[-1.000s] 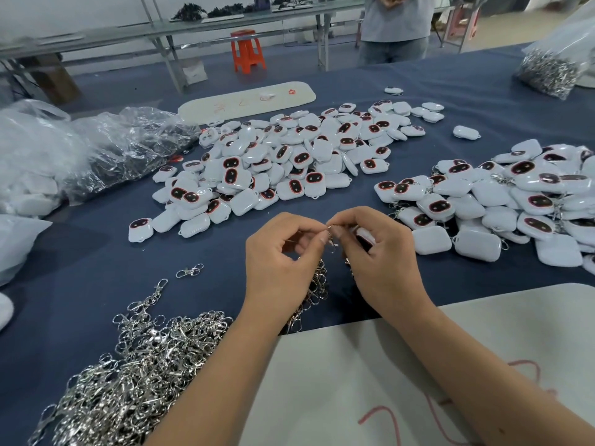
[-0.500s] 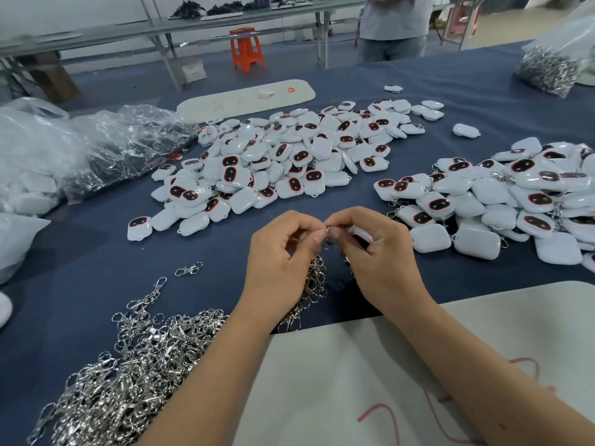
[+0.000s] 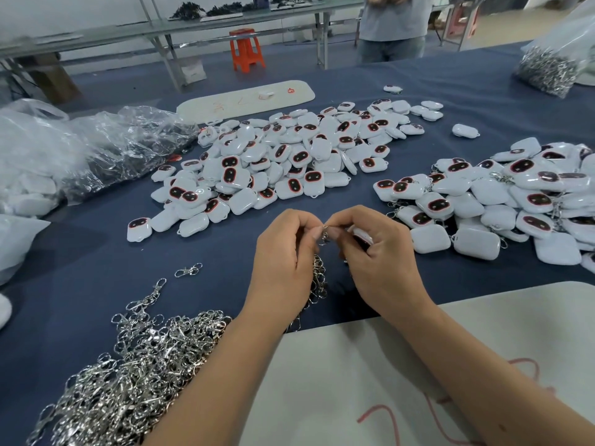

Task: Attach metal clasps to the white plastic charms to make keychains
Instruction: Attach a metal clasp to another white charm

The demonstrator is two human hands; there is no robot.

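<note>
A workshop tabletop (image 3: 354,91) draped in dark blue cloth carries a central heap of white plastic charms with red-rimmed dark faces (image 3: 283,162), none showing clasps, and to the right a smaller pile of finished charms with silver clasps attached (image 3: 502,201), so by my reading well over half the work remains. At the near edge, beside a large mound of loose silver metal clasps (image 3: 135,365), the left hand (image 3: 286,262) pinches one small silver clasp (image 3: 324,235) in its grip against the white charm (image 3: 362,235) clutched in the right hand (image 3: 380,259), mid-attachment.
</note>
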